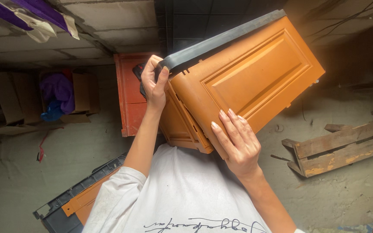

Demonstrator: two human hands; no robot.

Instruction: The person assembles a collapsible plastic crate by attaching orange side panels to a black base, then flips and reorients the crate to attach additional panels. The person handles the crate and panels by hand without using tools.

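Observation:
I hold an orange plastic crate (255,73) with a dark grey rim (221,39) up in front of me, tilted, its panelled side facing the camera. My left hand (154,84) grips the grey rim at the crate's upper left corner. My right hand (237,142) is pressed flat against the lower edge of the crate's side, fingers spread upward. The inside of the crate is hidden.
A red-orange crate (128,95) stands on the floor behind the held one. Another orange crate with a grey rim (76,200) lies at my lower left. A broken wooden pallet piece (342,146) lies at the right. Cardboard boxes with purple cloth (59,92) stand at the left.

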